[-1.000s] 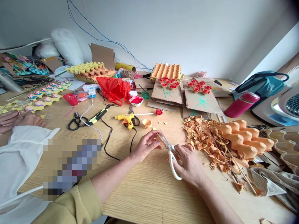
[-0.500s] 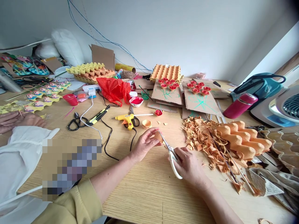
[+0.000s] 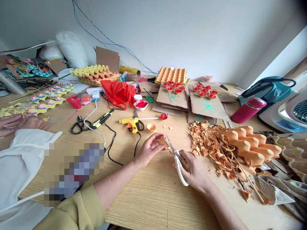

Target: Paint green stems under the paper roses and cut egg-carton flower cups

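My left hand (image 3: 150,149) pinches an orange egg-carton cup (image 3: 164,141) between thumb and fingers over the table. White-handled scissors (image 3: 178,167) are gripped in my right hand (image 3: 194,169), their blades against the cup's edge and slightly apart. Just beyond my left hand stand trimmed orange cups (image 3: 151,128), one inside another. A red-painted paper flower (image 3: 163,117) lies farther back, with small orange scraps between it and my hands. To the left, a yellow glue gun (image 3: 130,124) rests across a pair of scissors.
A heap of orange carton scraps (image 3: 208,147) and an egg tray (image 3: 251,145) lie to the right. Cardboard sheets (image 3: 208,107) bear red flowers and green lines. A pink bottle (image 3: 248,110) lies at right. A co-worker's hands (image 3: 26,125) are at far left.
The scissor blades have opened a little at the cup's edge, and the cup has turned slightly in my left hand. The whole view has shifted a bit.
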Motion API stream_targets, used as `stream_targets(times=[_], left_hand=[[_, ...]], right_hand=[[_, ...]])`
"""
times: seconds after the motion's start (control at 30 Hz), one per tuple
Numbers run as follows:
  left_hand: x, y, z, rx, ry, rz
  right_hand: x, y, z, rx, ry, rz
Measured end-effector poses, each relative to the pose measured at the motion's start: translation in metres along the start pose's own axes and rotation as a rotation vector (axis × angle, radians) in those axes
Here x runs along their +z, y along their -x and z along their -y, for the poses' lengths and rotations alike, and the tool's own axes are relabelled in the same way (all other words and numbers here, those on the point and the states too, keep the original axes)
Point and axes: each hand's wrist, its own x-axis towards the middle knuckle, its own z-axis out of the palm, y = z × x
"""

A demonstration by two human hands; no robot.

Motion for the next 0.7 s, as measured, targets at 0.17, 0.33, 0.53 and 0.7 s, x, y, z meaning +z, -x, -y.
stream_targets(times=[0.17,0.33,0.53,0.7], left_hand=[[0.0020,0.0015,0.0007,-0.012,0.014,0.017],[0.0023,0.0018,0.0008,0.017,-0.036,0.049],[0.0009,0.0017,0.0016,0.015,-0.024,0.066],[0.0001,0.0015,0.0007,0.025,-0.009,0.072]], right_hand=[[0.0017,-0.0005,0.0020,-0.024,0.020,-0.009],[0.0037,0.0002,0.0003,-0.047,0.050,-0.031],[0.0040,0.0007,0.0004,-0.064,0.043,-0.050],[0.0012,0.0006,0.0045,-0.071,0.021,-0.065]])
